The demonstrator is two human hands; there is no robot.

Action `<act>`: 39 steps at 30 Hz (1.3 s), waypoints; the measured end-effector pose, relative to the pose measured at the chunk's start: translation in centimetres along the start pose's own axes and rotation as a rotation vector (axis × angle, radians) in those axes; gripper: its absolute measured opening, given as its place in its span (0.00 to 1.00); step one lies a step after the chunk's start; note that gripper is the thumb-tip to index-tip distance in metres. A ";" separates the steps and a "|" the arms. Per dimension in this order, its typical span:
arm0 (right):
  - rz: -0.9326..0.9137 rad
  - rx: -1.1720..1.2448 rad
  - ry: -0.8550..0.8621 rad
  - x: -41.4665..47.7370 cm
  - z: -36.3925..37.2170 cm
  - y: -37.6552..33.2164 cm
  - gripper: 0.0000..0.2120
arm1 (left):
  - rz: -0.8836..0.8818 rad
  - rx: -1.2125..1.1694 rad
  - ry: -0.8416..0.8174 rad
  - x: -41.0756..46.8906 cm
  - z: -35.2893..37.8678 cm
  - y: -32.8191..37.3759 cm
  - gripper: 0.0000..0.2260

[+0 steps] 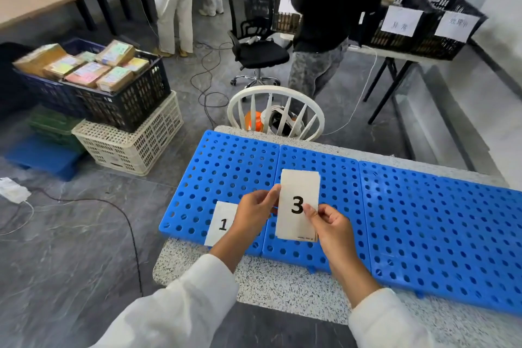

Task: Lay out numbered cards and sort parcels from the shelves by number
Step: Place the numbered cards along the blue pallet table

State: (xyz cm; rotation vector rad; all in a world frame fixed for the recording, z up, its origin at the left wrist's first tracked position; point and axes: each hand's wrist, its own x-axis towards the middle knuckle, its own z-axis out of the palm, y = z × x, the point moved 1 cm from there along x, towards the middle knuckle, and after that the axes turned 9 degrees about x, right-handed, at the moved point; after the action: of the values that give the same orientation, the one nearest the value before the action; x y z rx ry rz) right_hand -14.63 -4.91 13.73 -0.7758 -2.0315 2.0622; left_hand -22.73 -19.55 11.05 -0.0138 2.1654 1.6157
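Observation:
I hold a small stack of white numbered cards (299, 192) upright above the blue perforated panels (423, 220); the top card shows a black 3. My left hand (255, 210) pinches the stack's left edge. My right hand (324, 223) grips its lower right side with the thumb on the face. A white card marked 1 (221, 223) lies flat on the leftmost panel, partly hidden by my left hand. Brown parcels with coloured labels (90, 65) fill a dark crate at the left.
The panels lie on a speckled table (268, 285). A white chair (275, 113) stands at its far edge. Stacked crates (130, 138) sit on the floor at left, with cables (209, 76) across the floor. A person in black (324, 22) stands beside labelled black baskets (423, 22).

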 end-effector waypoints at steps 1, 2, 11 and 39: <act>-0.010 0.005 -0.007 0.0 -0.2 -0.4 0.08 | 0.017 -0.009 0.001 -0.5 0.6 0.7 0.26; -0.017 0.008 -0.005 0.1 -0.5 -0.6 0.08 | 0.038 -0.022 0.023 -0.9 1.0 1.2 0.28; -0.038 0.081 0.041 -0.6 -3.3 -1.5 0.11 | 0.092 -0.023 0.085 -2.1 3.2 3.7 0.16; -0.102 0.108 0.318 5.8 -40.7 -1.2 0.10 | 0.007 -0.053 -0.065 -1.5 35.3 10.2 0.15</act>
State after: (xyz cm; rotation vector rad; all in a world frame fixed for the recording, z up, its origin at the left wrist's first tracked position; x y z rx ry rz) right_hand -1.48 34.07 15.29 -0.8939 -1.7374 1.8401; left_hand -12.22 15.62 12.92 0.0301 2.0754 1.6543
